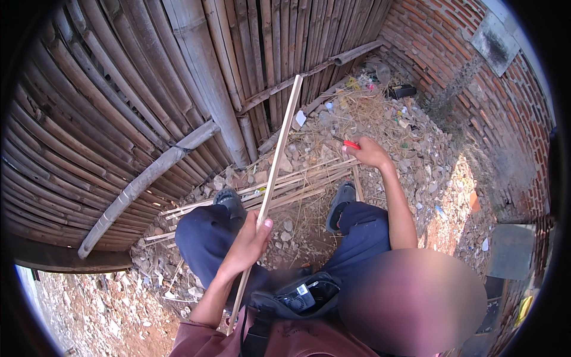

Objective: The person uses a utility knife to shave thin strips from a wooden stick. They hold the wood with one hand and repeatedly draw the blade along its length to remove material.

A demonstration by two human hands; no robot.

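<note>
My left hand [248,243] grips a long thin bamboo strip [278,150] that runs from my lap up toward the bamboo fence [119,101]. My right hand [367,152] reaches forward and down, closed on a small tool with a red handle [351,144], just above a pile of split bamboo strips [285,185] lying on the ground in front of my feet. My two grey shoes [231,202] rest beside that pile. A dark pouch [297,296] sits at my waist.
A bamboo fence curves along the left and back. A red brick wall [476,77] closes the right side. The ground is covered with stones, dry straw and litter [380,107]. A thick bamboo pole [143,181] leans low on the fence.
</note>
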